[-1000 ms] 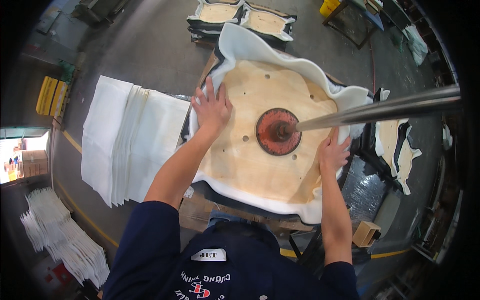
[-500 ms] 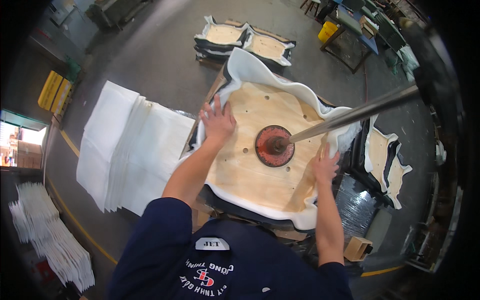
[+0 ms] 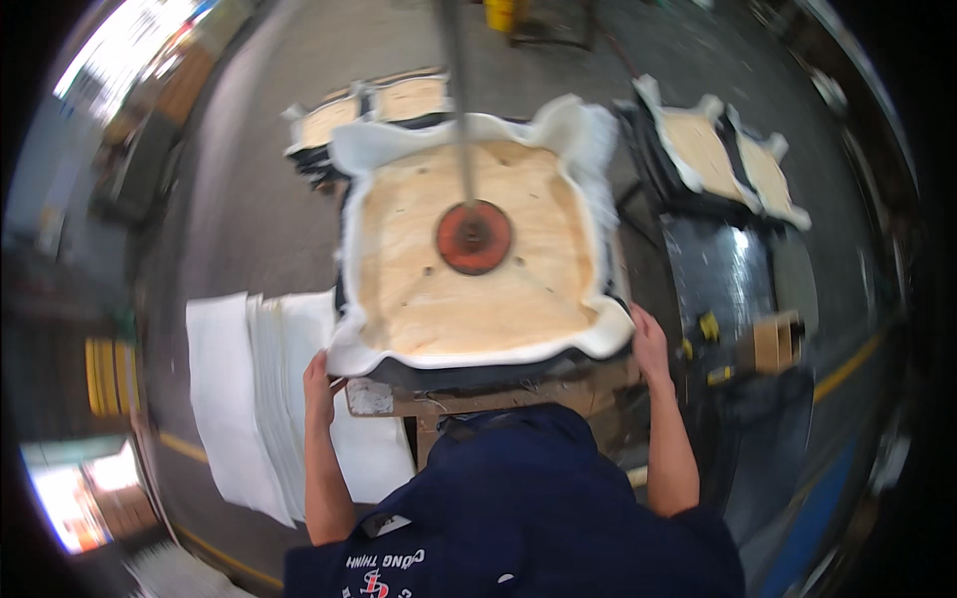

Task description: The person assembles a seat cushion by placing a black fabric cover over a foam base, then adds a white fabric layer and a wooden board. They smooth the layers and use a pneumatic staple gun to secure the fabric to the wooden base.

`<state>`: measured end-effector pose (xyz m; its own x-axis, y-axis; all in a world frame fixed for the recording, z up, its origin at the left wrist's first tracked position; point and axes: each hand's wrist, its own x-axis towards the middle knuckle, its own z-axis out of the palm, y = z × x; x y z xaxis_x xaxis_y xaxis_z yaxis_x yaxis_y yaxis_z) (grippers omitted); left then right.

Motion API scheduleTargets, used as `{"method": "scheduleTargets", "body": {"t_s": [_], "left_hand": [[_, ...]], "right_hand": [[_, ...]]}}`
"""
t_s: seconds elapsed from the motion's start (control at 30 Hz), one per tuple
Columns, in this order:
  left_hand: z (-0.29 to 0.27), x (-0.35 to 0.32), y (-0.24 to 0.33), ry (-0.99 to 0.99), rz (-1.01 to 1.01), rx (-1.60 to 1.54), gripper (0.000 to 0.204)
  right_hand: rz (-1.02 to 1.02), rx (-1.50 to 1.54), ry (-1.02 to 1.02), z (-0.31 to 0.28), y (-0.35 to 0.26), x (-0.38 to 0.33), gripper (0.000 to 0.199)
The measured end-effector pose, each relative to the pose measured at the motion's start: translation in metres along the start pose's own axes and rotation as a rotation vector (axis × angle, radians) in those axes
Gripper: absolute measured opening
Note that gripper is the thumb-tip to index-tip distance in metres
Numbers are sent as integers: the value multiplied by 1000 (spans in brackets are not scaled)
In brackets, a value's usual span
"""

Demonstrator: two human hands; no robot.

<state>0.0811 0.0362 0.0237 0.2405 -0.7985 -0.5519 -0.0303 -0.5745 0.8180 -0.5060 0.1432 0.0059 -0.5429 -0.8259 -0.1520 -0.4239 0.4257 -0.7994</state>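
1. Plywood panel (image 3: 478, 254) lies on white padding (image 3: 469, 351) atop our bench (image 3: 399, 397), under the red press disc (image 3: 474, 237).
2. Our left hand (image 3: 319, 384) and right hand (image 3: 650, 344) close on the padding's front corners; we judge seating underway, an even pull next.

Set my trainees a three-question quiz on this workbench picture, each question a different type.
1. True or false: the left hand lies flat on top of the plywood board.
2. What does the right hand grip? A) the red disc B) the near right corner of the white padding C) the metal rod
3. What lies left of the bench?

Key: 1 false; 2 B; 3 a stack of white sheets.
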Motion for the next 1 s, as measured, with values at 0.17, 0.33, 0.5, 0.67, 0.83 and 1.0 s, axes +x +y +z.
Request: {"method": "scheduleTargets", "body": {"t_s": [0.17, 0.33, 0.5, 0.67, 0.83, 1.0], "left_hand": [[-3, 10, -7, -2, -14, -11, 52], [-4, 14, -7, 24, 2, -40, 48], [-9, 20, -15, 12, 10, -132, 45], [-5, 4, -45, 78, 47, -313, 38], [6, -54, -114, -60, -126, -353, 32], [121, -119, -101, -647, -291, -7, 37]], "right_hand": [[86, -330, 6, -4, -51, -26, 33], [174, -329, -16, -3, -31, -9, 30], [299, -268, -282, -9, -36, 31, 16], [670, -274, -572, -23, -43, 47, 24], [690, -310, -656, -16, -60, 49, 29], [1, -697, -725, -18, 0, 67, 34]]}}
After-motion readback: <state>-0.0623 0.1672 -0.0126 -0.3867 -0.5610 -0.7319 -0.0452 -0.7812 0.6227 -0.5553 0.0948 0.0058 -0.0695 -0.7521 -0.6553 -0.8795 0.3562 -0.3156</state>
